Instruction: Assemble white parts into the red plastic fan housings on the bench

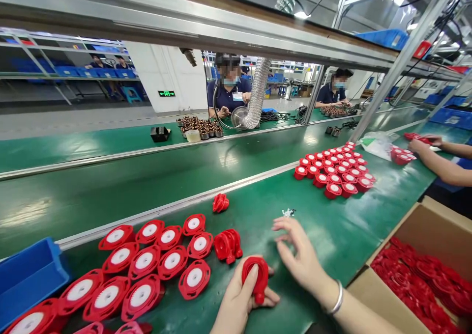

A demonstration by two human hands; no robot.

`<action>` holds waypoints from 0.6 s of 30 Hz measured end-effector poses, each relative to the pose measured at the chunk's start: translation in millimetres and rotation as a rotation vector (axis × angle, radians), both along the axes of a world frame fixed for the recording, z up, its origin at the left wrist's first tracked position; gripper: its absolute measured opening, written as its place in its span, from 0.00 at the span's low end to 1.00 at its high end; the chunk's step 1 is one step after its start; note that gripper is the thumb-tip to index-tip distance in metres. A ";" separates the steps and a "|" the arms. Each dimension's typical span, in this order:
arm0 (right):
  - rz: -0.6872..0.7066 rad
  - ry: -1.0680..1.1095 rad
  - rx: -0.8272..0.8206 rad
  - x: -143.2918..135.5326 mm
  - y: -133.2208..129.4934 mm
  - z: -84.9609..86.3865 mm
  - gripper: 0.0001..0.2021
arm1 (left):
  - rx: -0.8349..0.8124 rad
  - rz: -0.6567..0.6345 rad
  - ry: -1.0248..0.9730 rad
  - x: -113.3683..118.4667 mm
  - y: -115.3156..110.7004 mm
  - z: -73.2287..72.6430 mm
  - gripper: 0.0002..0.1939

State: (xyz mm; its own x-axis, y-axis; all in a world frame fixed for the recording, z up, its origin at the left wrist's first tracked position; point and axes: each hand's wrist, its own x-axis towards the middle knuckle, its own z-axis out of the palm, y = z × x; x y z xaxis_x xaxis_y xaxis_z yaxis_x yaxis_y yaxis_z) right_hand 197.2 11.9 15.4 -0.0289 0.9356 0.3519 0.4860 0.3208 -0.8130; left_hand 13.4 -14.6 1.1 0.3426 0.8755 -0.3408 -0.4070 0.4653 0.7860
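My left hand (238, 294) grips a red round plastic housing (260, 281) with a short spout, its thumb pressed across the face. To its right, my right hand (300, 255) hovers with fingers spread and nothing in them, a silver bangle at the wrist. Just beyond its fingertips lies a small pile of tiny white and black parts (288, 212). Several red housings (227, 245) like the held one stand together left of my hands, with another small red cluster (220, 203) behind them. Rows of red housings with white gear discs (172, 260) cover the table at left.
A blue bin (33, 280) sits at the left edge. An open cardboard box (391, 299) of red parts stands at right. More red units with white discs (334, 189) fill the bench ahead, near a co-worker's hands (424, 145). Other people sit across the green conveyor (147, 181).
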 end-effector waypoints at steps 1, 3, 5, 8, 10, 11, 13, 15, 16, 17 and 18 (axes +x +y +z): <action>-0.155 -0.001 -0.042 16.0 10.5 -0.9 0.14 | 0.017 -0.016 0.013 0.3 -0.2 3.4 0.27; -0.331 -0.063 -0.150 46.5 31.2 -5.0 0.11 | 0.056 -0.026 0.028 0.6 -0.3 8.2 0.27; -0.357 -0.116 -0.212 68.5 47.8 -10.7 0.10 | 0.092 -0.026 0.050 -0.5 0.8 10.5 0.26; -0.329 -0.178 -0.231 80.2 60.7 -17.5 0.09 | 0.143 -0.018 0.106 -4.8 5.3 11.6 0.26; -0.319 -0.214 -0.226 79.1 63.3 -19.2 0.08 | 0.153 0.000 0.130 -8.1 8.7 12.0 0.27; -0.317 -0.228 -0.226 78.0 63.6 -19.3 0.08 | 0.149 0.010 0.133 -9.3 10.0 12.1 0.27; -0.317 -0.245 -0.234 77.2 63.4 -19.0 0.10 | 0.140 0.013 0.132 -10.8 11.5 11.8 0.28; -0.316 -0.250 -0.254 78.8 62.9 -18.9 0.11 | 0.145 -0.012 0.126 -11.1 11.9 10.4 0.27; -0.316 -0.248 -0.268 80.2 62.7 -19.2 0.11 | 0.153 -0.031 0.126 -11.1 11.9 9.3 0.27; -0.316 -0.246 -0.283 81.6 62.4 -19.6 0.11 | 0.164 -0.051 0.127 -11.1 11.8 8.0 0.27; -0.317 -0.243 -0.299 82.9 62.2 -20.0 0.11 | 0.178 -0.070 0.128 -11.1 11.8 6.6 0.27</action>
